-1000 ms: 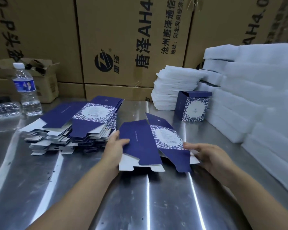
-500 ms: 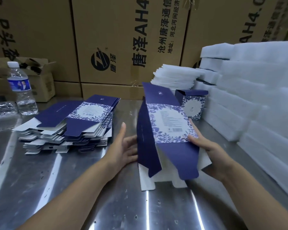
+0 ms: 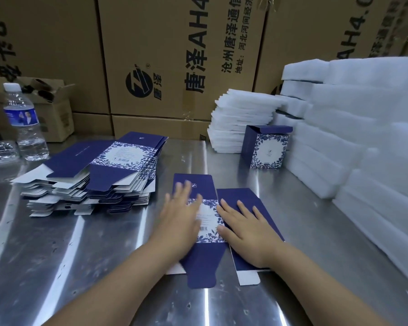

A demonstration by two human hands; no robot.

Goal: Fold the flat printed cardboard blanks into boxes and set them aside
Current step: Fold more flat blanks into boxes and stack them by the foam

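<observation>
Under both flat hands — a navy, floral-banded blank lies pressed flat.

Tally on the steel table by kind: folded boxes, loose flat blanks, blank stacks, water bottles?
Folded blue floral cardboard box: 1
Loose flat blue printed cardboard blank: 1
Stack of flat blue cardboard blanks: 1 (sheets too many to count)
Clear plastic water bottle: 1
Total: 4

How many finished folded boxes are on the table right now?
1. The folded box stands upright at the far right of the metal table, beside the white foam stacks. Others may be hidden behind the foam or out of frame.
</observation>
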